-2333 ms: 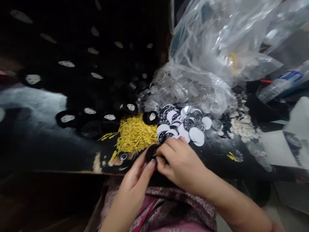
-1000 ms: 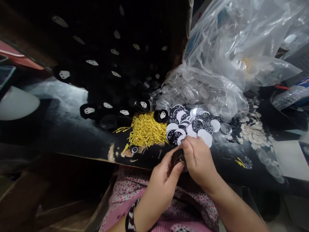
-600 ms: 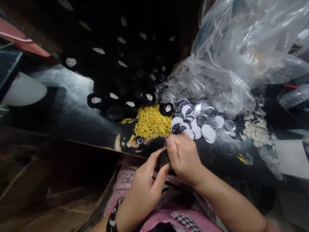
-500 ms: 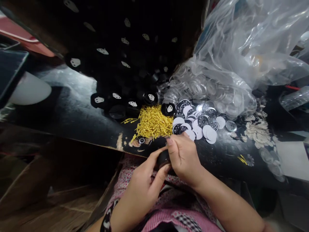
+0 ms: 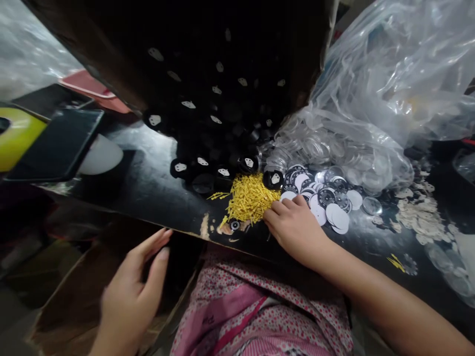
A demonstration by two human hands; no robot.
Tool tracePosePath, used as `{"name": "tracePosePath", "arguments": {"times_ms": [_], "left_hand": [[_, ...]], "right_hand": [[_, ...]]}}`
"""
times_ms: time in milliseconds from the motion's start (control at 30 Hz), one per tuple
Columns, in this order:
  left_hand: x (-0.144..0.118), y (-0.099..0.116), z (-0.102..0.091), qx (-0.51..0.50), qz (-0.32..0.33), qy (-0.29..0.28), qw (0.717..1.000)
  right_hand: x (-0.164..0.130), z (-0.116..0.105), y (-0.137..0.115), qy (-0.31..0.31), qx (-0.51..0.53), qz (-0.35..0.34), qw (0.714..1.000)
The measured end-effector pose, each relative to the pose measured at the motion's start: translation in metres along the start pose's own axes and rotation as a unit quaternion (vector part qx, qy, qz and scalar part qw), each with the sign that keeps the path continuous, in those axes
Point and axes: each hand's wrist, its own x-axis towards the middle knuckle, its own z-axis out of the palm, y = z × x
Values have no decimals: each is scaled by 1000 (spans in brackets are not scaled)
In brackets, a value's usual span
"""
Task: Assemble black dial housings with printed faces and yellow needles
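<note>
My right hand (image 5: 297, 227) rests on the black table (image 5: 148, 183), its bent fingers touching the right edge of a pile of small yellow pins (image 5: 250, 200). The fingertips are tucked under, so whether they pinch a pin is hidden. Just right of them lie several round clock-face discs (image 5: 328, 198), some white side up. My left hand (image 5: 137, 287) hangs below the table's front edge over a brown cardboard box (image 5: 70, 301), blurred, fingers spread and holding nothing. Black round caps (image 5: 222, 170) with white marks lie behind the pins.
A big clear plastic bag (image 5: 356, 99) spills clear round lenses (image 5: 315, 148) at the back right. White flakes (image 5: 419, 217) lie at the far right. A dark flat screen (image 5: 55, 143) and a yellow-green object (image 5: 15, 133) stand at the left. A dark box wall rises behind.
Both hands held a small black round part together at the table edge. Now the left hand has swung down left and is empty; the right hand has reached forward to the yellow pins.
</note>
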Motion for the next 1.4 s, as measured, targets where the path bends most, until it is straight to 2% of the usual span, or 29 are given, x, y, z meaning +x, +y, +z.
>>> {"name": "tracePosePath", "arguments": {"times_ms": [100, 200, 333, 400, 467, 567, 600, 667, 700, 767, 833, 900, 967, 1033, 1100, 1167, 1267, 1400], "left_hand": [[27, 31, 17, -10, 86, 3, 996], [57, 48, 34, 19, 157, 15, 987], [85, 58, 50, 32, 187, 14, 982], [92, 59, 54, 28, 181, 12, 983], [96, 58, 54, 18, 167, 9, 986], [92, 54, 47, 3, 132, 13, 991], [88, 53, 44, -28, 107, 17, 994], [76, 58, 39, -177, 31, 18, 984], [69, 63, 37, -283, -18, 5, 959], [53, 77, 35, -476, -115, -57, 870], [39, 95, 34, -563, -195, -129, 792], [27, 111, 35, -586, -250, -169, 752], [18, 121, 38, -589, -279, -180, 737], [11, 125, 44, -578, -316, -185, 729], [3, 126, 50, -564, -360, -199, 716], [-5, 126, 56, -561, -382, -217, 701], [-15, 127, 64, -565, -379, -243, 691], [-19, 135, 74, -577, -382, -243, 680]], "right_hand": [[2, -3, 0, -6, -20, 0, 1000], [5, -2, -2, 0, -23, -8, 1000], [8, -2, -10, 27, 18, -64, 997], [-1, -6, -9, 38, 71, -44, 996], [-24, -11, 4, 44, 129, 21, 991], [-82, -16, 48, 23, 151, 156, 976], [-105, -16, 66, 12, 149, 207, 967], [-146, -13, 102, -28, 136, 312, 940], [-162, -12, 115, -43, 118, 357, 926], [-180, -13, 128, -60, 85, 418, 903], [-174, -20, 118, -35, 67, 434, 898], [-149, -27, 91, 24, 83, 395, 914], [-115, -26, 59, 49, 149, 312, 937], [-83, -18, 36, 1, 192, 249, 949], [-64, -9, 26, -12, 166, 243, 956], [-58, -2, 27, -1, 159, 252, 955], [-61, 3, 38, 52, 226, 275, 933], [-65, 1, 43, 100, 354, 326, 871]]}}
